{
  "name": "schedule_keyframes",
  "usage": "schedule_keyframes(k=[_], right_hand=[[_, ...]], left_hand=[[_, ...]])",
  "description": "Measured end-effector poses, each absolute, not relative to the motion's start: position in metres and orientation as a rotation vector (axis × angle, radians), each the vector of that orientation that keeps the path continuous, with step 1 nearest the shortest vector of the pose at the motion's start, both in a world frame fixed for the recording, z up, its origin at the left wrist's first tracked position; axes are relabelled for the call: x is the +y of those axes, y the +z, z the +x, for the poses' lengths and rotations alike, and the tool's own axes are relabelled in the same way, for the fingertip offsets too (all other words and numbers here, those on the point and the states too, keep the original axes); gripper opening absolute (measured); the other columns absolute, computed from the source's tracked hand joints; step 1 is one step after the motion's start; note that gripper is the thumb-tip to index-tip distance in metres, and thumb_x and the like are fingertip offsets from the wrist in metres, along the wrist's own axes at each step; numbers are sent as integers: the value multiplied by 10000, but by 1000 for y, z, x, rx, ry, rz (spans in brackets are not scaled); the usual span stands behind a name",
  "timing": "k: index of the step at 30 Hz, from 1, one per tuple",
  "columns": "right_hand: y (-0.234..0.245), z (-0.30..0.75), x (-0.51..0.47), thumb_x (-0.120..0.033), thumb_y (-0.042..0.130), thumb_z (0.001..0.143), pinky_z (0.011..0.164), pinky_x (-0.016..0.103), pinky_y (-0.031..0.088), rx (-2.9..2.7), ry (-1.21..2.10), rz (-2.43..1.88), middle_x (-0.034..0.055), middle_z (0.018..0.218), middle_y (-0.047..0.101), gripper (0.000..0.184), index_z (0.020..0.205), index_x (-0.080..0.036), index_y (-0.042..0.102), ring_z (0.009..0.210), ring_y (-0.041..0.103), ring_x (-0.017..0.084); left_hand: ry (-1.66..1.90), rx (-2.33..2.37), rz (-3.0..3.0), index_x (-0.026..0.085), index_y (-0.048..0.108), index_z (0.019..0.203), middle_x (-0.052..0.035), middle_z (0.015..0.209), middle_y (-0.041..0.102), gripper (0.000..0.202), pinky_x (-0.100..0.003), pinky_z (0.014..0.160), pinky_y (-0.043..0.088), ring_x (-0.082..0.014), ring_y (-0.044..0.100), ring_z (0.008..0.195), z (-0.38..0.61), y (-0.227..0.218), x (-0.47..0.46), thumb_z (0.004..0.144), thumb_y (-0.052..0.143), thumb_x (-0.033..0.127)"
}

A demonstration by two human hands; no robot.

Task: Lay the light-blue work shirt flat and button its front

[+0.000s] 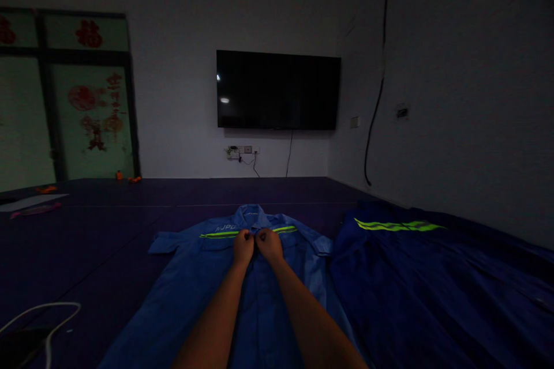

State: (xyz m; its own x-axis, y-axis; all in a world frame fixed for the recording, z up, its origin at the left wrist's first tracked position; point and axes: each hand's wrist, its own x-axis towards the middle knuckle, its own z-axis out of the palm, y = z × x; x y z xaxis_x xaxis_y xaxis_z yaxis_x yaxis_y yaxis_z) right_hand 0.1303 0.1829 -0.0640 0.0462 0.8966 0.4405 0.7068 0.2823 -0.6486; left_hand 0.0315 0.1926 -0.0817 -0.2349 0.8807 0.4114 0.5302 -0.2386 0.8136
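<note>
A light blue work shirt (190, 277) with a yellow-green reflective stripe lies flat on the dark floor mat, collar pointing away from me. My left hand (243, 245) and my right hand (269, 243) sit side by side on its chest, just below the stripe. Both are closed, fingers pinching the shirt's front placket where the two halves meet. What is between the fingertips is too small and dark to make out beyond the fabric.
A heap of darker blue garments (433, 288) with a reflective stripe lies to the right against the wall. A white cable (47, 314) curls at the lower left. A wall TV (277, 90) hangs ahead; glass doors (64, 109) stand at left, small items near them.
</note>
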Motion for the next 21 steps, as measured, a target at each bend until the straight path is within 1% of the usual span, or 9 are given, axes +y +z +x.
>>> schedule_keyframes(k=[13, 21], right_hand=[[-64, 129, 182, -217, 516, 726, 577, 164, 379, -1725, 258, -1503, 41, 692, 664, 148, 751, -170, 654, 687, 606, 132], [-63, 130, 181, -233, 522, 728, 602, 171, 384, -1724, 249, -1546, 48, 736, 668, 152, 779, -173, 653, 730, 609, 141]], left_hand=[[1485, 1672, 1695, 130, 544, 959, -50, 957, 571, 227, -358, 738, 466, -153, 553, 841, 32, -84, 194, 825, 476, 301], [1456, 1699, 1695, 133, 539, 973, -52, 969, 567, 231, -360, 741, 466, -155, 552, 846, 33, -82, 191, 825, 476, 299]])
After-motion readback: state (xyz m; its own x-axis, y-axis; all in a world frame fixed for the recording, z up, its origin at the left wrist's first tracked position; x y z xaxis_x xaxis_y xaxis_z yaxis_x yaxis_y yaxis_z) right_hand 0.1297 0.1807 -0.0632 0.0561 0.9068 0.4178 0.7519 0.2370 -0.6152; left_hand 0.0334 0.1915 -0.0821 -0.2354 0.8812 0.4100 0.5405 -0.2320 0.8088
